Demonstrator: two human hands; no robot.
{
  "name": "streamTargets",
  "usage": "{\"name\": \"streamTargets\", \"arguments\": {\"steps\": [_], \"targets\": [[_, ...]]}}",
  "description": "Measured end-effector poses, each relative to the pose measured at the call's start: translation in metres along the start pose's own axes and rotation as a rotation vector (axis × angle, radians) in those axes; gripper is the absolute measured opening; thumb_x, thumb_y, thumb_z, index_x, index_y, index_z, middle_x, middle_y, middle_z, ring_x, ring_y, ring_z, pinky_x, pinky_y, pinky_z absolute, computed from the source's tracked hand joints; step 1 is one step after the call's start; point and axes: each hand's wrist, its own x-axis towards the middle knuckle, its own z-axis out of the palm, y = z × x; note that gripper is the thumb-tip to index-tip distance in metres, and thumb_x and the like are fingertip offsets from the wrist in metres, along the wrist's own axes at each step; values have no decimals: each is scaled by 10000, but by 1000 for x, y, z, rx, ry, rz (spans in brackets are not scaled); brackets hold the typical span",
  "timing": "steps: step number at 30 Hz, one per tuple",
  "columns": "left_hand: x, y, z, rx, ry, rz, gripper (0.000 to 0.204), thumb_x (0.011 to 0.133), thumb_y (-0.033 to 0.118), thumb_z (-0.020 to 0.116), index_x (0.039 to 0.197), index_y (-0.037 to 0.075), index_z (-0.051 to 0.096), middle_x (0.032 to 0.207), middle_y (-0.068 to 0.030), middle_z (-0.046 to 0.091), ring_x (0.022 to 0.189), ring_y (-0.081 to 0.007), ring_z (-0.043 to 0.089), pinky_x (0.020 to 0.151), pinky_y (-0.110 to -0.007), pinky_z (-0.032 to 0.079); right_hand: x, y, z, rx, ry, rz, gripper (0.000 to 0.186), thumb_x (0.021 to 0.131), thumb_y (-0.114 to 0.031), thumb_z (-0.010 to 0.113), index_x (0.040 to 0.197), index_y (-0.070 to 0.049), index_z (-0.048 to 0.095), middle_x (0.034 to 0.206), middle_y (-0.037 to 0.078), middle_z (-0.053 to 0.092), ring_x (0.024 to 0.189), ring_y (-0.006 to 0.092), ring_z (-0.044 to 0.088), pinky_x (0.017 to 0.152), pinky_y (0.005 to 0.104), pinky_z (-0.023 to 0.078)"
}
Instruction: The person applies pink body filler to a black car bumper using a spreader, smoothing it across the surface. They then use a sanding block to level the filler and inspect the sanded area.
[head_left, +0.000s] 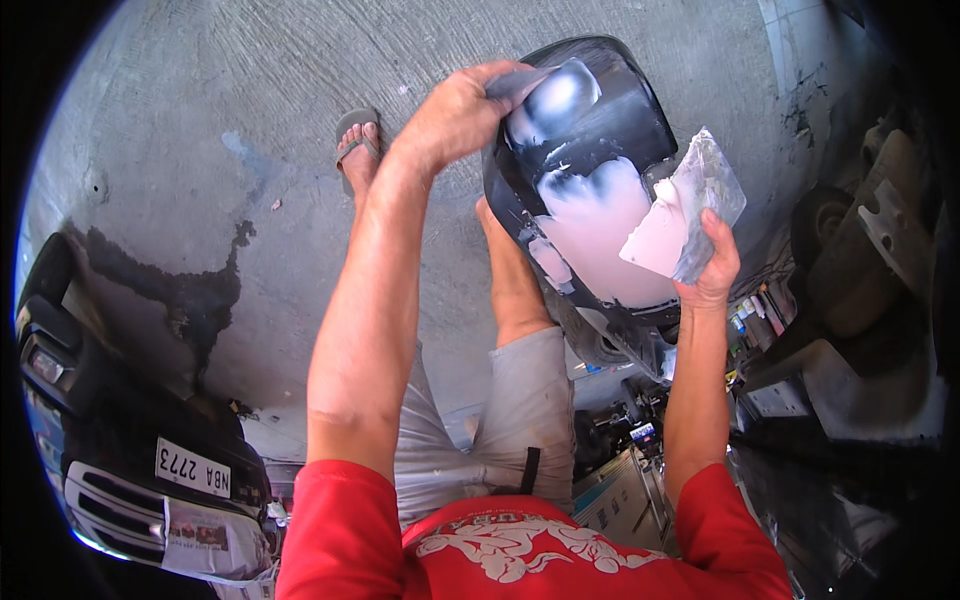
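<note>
My left hand (458,112) pinches a thin grey putty spreader (515,88) at the upper left of a large black curved panel (625,100). The spreader appears to touch the panel, though the fingers partly hide the contact. Pale pink-white putty (600,225) coats much of the panel's middle and lower part, with a hazy whitish patch near the top. My right hand (712,262) grips a clear plastic sheet (722,180) that carries a smear of putty. This sheet overlaps the panel's right edge in view. What supports the panel from below is hidden.
At the lower left stands the front of a dark vehicle (150,420). A wheel (822,215) and dusty vehicle parts are at the right. Tools and bottles (755,315) crowd the floor behind my right forearm. A dark stain (185,275) marks the concrete floor (230,110).
</note>
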Motion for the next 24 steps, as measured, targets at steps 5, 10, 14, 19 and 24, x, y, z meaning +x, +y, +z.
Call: {"name": "streamTargets", "arguments": {"steps": [5, 10, 14, 19, 24], "targets": [[-71, 3, 79, 404, 477, 263, 636, 840, -81, 588, 1401, 202, 687, 1271, -189, 664, 1129, -422, 689, 959, -496, 600, 1, 2, -2, 10, -52, -11, 549, 980, -250, 679, 1445, 29, 599, 1322, 166, 724, 1181, 315, 720, 1054, 458, 563], [-110, 2, 145, 620, 486, 165, 818, 825, -4, 690, 1602, 155, 492, 1459, -246, 475, 1357, -424, 501, 1157, -688, 346, 2, 2, -2, 12, -11, -10, 558, 981, -256, 682, 1453, 30, 593, 1317, 164, 725, 1180, 314, 718, 1049, 460, 564], [-129, 2, 140, 616, 403, 244, 759, 831, -3, 688, 1564, 149, 557, 1423, -219, 541, 1286, -441, 571, 1180, -656, 381, 2, -1, -3, 58, -51, 26, 519, 979, -199, 676, 1433, 44, 606, 1309, 153, 725, 1191, 299, 713, 1071, 441, 546], [-106, -16, 58, 303, 400, 359, 720, 822, -116, 575, 1494, 133, 644, 1348, -194, 659, 1268, -392, 656, 1091, -448, 545, 2, -3, -5, 87, -65, 39, 476, 982, -162, 664, 1405, 53, 627, 1303, 149, 731, 1197, 292, 714, 1084, 434, 539], [6, -23, -15, 204, 139, 178, 591, 883, -48, 524, 1431, 85, 701, 1231, -199, 756, 1163, -345, 730, 1058, -438, 567, 3, 0, -4, 100, -91, 19, 477, 977, -172, 665, 1393, 58, 636, 1309, 158, 734, 1200, 296, 717, 1086, 438, 540]]}}
